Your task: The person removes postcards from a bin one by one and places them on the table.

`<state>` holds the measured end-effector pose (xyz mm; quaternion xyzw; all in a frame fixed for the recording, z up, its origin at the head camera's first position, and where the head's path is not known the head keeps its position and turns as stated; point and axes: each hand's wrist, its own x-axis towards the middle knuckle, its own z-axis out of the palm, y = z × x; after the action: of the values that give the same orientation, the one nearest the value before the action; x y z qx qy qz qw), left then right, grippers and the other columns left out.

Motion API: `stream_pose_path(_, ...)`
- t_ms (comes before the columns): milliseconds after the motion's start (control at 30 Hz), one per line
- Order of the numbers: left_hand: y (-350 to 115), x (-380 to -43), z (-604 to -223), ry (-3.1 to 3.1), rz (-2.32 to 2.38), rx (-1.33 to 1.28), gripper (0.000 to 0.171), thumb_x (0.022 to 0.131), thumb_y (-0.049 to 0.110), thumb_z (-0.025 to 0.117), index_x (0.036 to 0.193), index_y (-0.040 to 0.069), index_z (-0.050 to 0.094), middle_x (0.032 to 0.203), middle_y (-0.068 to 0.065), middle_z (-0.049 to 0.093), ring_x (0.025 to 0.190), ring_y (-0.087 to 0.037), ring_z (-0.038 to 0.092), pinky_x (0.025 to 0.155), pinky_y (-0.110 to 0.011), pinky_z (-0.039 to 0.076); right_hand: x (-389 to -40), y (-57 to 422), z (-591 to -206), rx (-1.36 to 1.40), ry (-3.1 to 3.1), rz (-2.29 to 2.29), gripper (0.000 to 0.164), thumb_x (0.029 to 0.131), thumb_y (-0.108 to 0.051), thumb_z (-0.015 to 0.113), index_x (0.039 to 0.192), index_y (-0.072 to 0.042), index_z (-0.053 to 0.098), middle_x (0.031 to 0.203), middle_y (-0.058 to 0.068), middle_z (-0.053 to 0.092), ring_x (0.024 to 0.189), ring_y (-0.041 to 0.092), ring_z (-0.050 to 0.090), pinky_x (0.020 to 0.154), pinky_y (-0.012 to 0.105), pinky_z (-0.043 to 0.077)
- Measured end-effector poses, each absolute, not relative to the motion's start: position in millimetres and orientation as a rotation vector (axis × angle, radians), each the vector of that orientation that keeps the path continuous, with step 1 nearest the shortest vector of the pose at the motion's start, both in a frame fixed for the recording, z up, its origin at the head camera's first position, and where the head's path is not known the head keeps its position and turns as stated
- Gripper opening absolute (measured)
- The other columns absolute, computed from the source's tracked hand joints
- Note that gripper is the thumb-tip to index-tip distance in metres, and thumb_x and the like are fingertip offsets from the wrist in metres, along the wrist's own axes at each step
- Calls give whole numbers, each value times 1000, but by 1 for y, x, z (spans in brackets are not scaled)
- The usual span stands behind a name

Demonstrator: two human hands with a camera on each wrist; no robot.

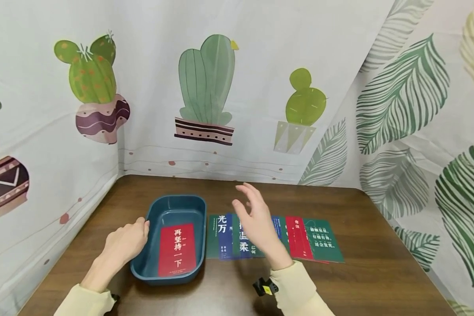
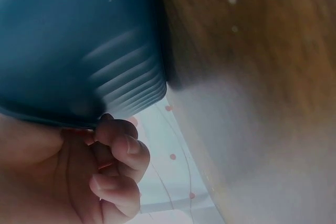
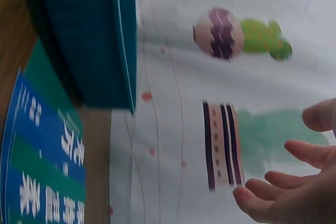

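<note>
A dark blue plastic bin [image 1: 183,216] stands on the table, with a red card [image 1: 166,256] bearing white characters lying inside. My left hand [image 1: 127,239] grips its left rim; in the left wrist view, curled fingers [image 2: 131,148] meet the rim beside the ribbed wall. My right hand [image 1: 256,219] hovers over a row of overlapping cards, holding nothing, its fingers loosely bent and thumb apart. A green card [image 1: 213,241] is at the row's left end, then blue ones [image 1: 225,250]. To the right lie red cards [image 1: 298,241] and another green card [image 1: 329,252].
The brown wooden table [image 1: 379,263] meets a white cloth backdrop [image 1: 260,87] printed with cacti and leaves at its back and sides. A small black wrist device [image 1: 265,287] with a yellow mark sits by the right sleeve [image 1: 296,285].
</note>
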<state>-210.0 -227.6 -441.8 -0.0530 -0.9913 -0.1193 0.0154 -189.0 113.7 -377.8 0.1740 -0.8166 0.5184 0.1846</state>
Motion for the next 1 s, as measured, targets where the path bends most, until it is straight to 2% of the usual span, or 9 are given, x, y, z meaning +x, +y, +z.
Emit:
stream_pose_path(100, -229, -211, -440, -3079, -367, -157, 28, 104, 26, 41, 100, 0, 50, 81, -20, 58, 68, -37, 59, 59, -52, 47, -190, 92, -377, 561, -2313, 1475, 34, 106, -27, 46, 138, -17, 53, 149, -4, 36, 134, 15, 39, 105, 37, 33)
stream_pose_path(233, -230, -210, -442, -3075, -363, -154, 27, 104, 25, 41, 98, 0, 50, 80, -20, 58, 68, -37, 59, 58, -53, 47, -188, 63, -380, 616, -2379, 1566, 42, 109, -38, 31, 141, -18, 52, 150, -5, 37, 138, 13, 33, 109, 37, 25)
stream_pose_path(333, -229, -210, -443, -3072, -370, -162, 27, 104, 26, 41, 98, 1, 50, 81, -20, 59, 68, -38, 59, 58, -53, 47, -186, 43, -384, 595, -2415, 1741, 46, 109, -43, 28, 143, -21, 49, 146, -9, 41, 137, 9, 34, 109, 34, 25)
stream_pose_path(467, -228, -211, -445, -3063, -373, -167, 28, 104, 26, 40, 98, 1, 50, 82, -21, 59, 69, -39, 59, 59, -54, 46, -183, 20, -390, 495, -2454, 1959, 43, 107, -47, 31, 142, -29, 50, 139, -15, 45, 130, 6, 40, 105, 36, 32)
stream_pose_path(600, -227, -210, -446, -3077, -374, -162, 27, 104, 26, 41, 98, 1, 50, 80, -20, 59, 68, -37, 59, 59, -53, 47, -178, 1, -397, 425, -2523, 2000, 40, 105, -47, 37, 140, -33, 50, 142, -15, 42, 132, 8, 37, 104, 41, 34)
stream_pose_path(700, -228, -210, -445, -3083, -375, -160, 27, 104, 26, 42, 99, 1, 50, 80, -19, 58, 68, -37, 59, 59, -53, 47, -175, -11, -402, 339, -2519, 2081, 40, 104, -46, 41, 141, -32, 50, 143, -14, 41, 134, 10, 36, 105, 42, 33)
stream_pose_path(867, -228, -211, -444, -3072, -377, -170, 27, 104, 26, 41, 98, 1, 50, 81, -20, 59, 68, -39, 59, 58, -53, 46, -175, -27, -413, -6, -2276, 2433, 40, 102, -38, 48, 139, -23, 52, 136, -5, 46, 122, 19, 42, 100, 49, 36)
stream_pose_path(1000, -227, -212, -444, -3075, -377, -168, 27, 104, 26, 41, 98, 1, 50, 82, -21, 59, 69, -39, 59, 59, -54, 46, -178, -32, -421, -234, -2147, 2504, 47, 99, -33, 51, 144, -19, 46, 139, 3, 43, 122, 25, 41, 98, 53, 36)
